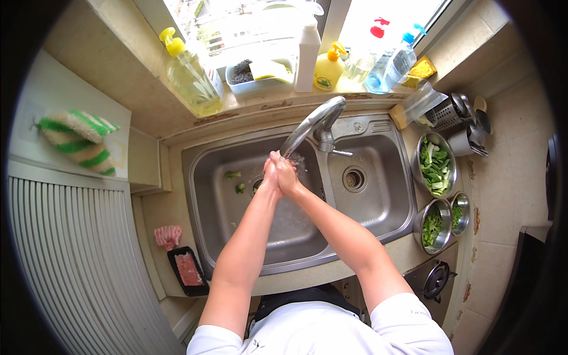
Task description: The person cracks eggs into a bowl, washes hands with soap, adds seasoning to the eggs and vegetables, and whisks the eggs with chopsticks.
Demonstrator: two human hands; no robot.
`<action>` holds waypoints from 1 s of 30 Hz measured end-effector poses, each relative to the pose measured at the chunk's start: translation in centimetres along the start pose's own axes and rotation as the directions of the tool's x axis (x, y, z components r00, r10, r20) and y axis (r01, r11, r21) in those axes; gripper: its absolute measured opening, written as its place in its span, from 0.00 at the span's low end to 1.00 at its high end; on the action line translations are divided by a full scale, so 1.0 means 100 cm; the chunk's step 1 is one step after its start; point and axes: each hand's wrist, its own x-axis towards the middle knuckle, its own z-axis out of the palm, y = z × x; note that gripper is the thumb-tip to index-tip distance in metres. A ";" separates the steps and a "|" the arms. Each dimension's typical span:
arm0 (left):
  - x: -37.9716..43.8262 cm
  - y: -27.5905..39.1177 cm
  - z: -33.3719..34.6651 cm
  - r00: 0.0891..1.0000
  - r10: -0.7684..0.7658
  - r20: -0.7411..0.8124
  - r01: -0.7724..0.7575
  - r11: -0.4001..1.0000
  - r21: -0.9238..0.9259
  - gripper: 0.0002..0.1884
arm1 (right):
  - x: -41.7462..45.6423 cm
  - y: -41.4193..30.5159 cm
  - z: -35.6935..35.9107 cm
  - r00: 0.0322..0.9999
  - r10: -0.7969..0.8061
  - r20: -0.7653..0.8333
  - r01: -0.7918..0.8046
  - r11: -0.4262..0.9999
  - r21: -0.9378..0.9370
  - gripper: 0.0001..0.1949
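Note:
My left hand and my right hand are clasped together under the chrome faucet, over the larger left basin of a stainless steel double sink. Water splashes beside them. Their fingers are pressed against each other, partly hidden, and I see no object between them. Left of my hands, green vegetable scraps lie in the basin, near a drain partly covered by my left hand. The right basin has a round drain strainer.
Metal bowls of chopped greens line the right counter, near a gas burner. A black tray of raw ground meat sits at left beside a pink striped cloth-like item. Pump bottles and a sponge tub crowd the windowsill.

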 end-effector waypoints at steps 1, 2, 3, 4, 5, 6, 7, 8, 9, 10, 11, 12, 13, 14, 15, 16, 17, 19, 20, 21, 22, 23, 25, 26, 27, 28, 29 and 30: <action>0.003 -0.001 0.000 0.999 0.039 0.038 -0.038 0.999 -0.037 0.22 | 0.001 -0.009 0.003 0.999 0.013 -0.033 -0.012 0.999 0.033 0.23; 0.007 -0.002 0.000 0.994 0.079 0.074 -0.074 0.994 -0.076 0.21 | 0.002 -0.017 0.006 0.998 0.027 -0.064 -0.022 0.998 0.066 0.22; 0.009 -0.003 0.001 0.987 0.120 0.104 -0.108 0.987 -0.116 0.21 | 0.002 -0.021 0.009 0.995 0.045 -0.094 -0.036 0.994 0.101 0.22; 0.013 -0.003 0.003 0.993 0.073 0.088 -0.067 0.996 -0.066 0.18 | 0.002 -0.026 0.009 0.989 0.085 -0.122 -0.066 0.986 0.152 0.21; 0.014 -0.007 0.003 0.992 0.129 0.010 -0.130 0.991 0.012 0.17 | 0.001 -0.030 0.010 0.981 0.126 -0.150 -0.094 0.974 0.205 0.21; 0.013 -0.011 0.009 0.981 0.186 -0.061 -0.180 0.979 0.096 0.16 | 0.001 -0.036 0.009 0.965 0.189 -0.180 -0.135 0.952 0.275 0.21; 0.019 -0.015 0.003 0.966 0.246 -0.079 -0.228 0.956 0.182 0.14 | 0.001 -0.042 0.008 0.949 0.242 -0.204 -0.162 0.925 0.344 0.21; 0.024 -0.019 -0.003 0.948 0.304 -0.098 -0.269 0.925 0.269 0.13 | 0.012 -0.018 0.000 0.971 0.152 -0.185 -0.075 0.928 0.365 0.20; 0.032 -0.017 -0.021 0.901 0.430 -0.052 -0.389 0.857 0.337 0.12 | 0.011 -0.020 0.006 0.965 0.165 -0.203 -0.063 0.900 0.432 0.20; 0.034 -0.014 -0.032 0.840 0.542 0.000 -0.497 0.771 0.398 0.12 | 0.008 -0.023 0.012 0.958 0.182 -0.221 -0.051 0.867 0.495 0.19; 0.034 -0.011 -0.045 0.764 0.642 0.058 -0.594 0.666 0.451 0.11 | 0.004 -0.026 0.017 0.951 0.201 -0.236 -0.037 0.830 0.556 0.19; 0.011 -0.010 -0.006 0.742 0.653 0.154 -0.457 0.324 0.828 0.13 | 0.008 -0.003 -0.018 0.953 0.156 -0.261 0.004 0.852 0.524 0.14; -0.003 -0.003 0.007 0.741 0.652 0.159 -0.414 0.257 0.873 0.14 | 0.004 0.000 -0.015 0.938 0.134 -0.319 0.033 0.883 0.468 0.14; -0.012 0.003 0.018 0.738 0.655 0.163 -0.370 0.190 0.910 0.15 | -0.001 0.000 -0.008 0.923 0.105 -0.370 0.058 0.913 0.405 0.16; -0.016 0.007 0.023 0.732 0.660 0.168 -0.325 0.122 0.938 0.15 | -0.005 -0.001 0.000 0.907 0.070 -0.416 0.082 0.938 0.336 0.19; -0.014 0.007 0.023 0.743 0.646 0.174 -0.245 0.020 0.969 0.13 | -0.005 0.006 0.002 0.909 0.037 -0.415 0.082 0.960 0.267 0.32; -0.012 0.007 0.025 0.754 0.631 0.182 -0.165 -0.087 0.983 0.12 | -0.010 0.016 0.007 0.902 0.012 -0.431 0.064 0.985 0.162 0.32; -0.013 0.018 0.043 0.866 0.433 0.251 0.068 -0.598 0.799 0.12 | -0.026 0.003 0.017 0.923 -0.004 -0.385 0.003 1.000 -0.003 0.34; 0.018 0.027 0.012 0.969 0.175 -0.174 0.231 -0.890 0.394 0.42 | -0.038 -0.015 0.035 0.962 -0.005 -0.272 -0.016 0.997 -0.075 0.35; 0.024 0.018 0.009 0.985 0.157 -0.076 0.175 -0.908 0.382 0.40 | -0.036 -0.028 0.025 0.964 0.102 -0.245 -0.095 0.995 0.039 0.33; 0.022 0.008 0.012 0.970 0.214 0.114 0.143 -0.886 0.442 0.37 | -0.030 -0.040 0.016 0.959 0.200 -0.202 -0.170 0.973 0.156 0.31; 0.020 0.001 0.014 0.940 0.225 0.255 0.092 -0.889 0.448 0.34 | -0.026 -0.051 0.007 0.946 0.291 -0.146 -0.246 0.932 0.267 0.30; 0.024 -0.006 0.008 0.799 0.253 0.546 -0.021 -0.895 0.445 0.28 | -0.021 -0.059 -0.005 0.906 0.382 -0.184 -0.307 0.890 0.337 0.24; 0.027 -0.005 0.004 0.697 0.269 0.664 -0.077 -0.894 0.442 0.26 | -0.017 -0.052 -0.009 0.893 0.396 -0.213 -0.301 0.879 0.371 0.23; 0.032 -0.002 -0.002 0.616 0.287 0.733 -0.122 -0.885 0.449 0.23 | -0.016 -0.047 -0.011 0.880 0.412 -0.237 -0.297 0.866 0.402 0.22; 0.035 0.002 -0.002 0.622 0.286 0.729 -0.129 -0.881 0.455 0.21 | -0.023 -0.042 -0.002 0.881 0.389 -0.270 -0.297 0.898 0.325 0.25; 0.039 0.008 0.000 0.634 0.282 0.720 -0.129 -0.879 0.458 0.18 | -0.023 -0.022 0.007 0.912 0.316 -0.260 -0.196 0.895 0.401 0.29; 0.043 0.013 -0.006 0.678 0.285 0.677 -0.107 -0.873 0.475 0.16 | -0.032 -0.022 0.021 0.894 0.340 -0.293 -0.200 0.887 0.417 0.32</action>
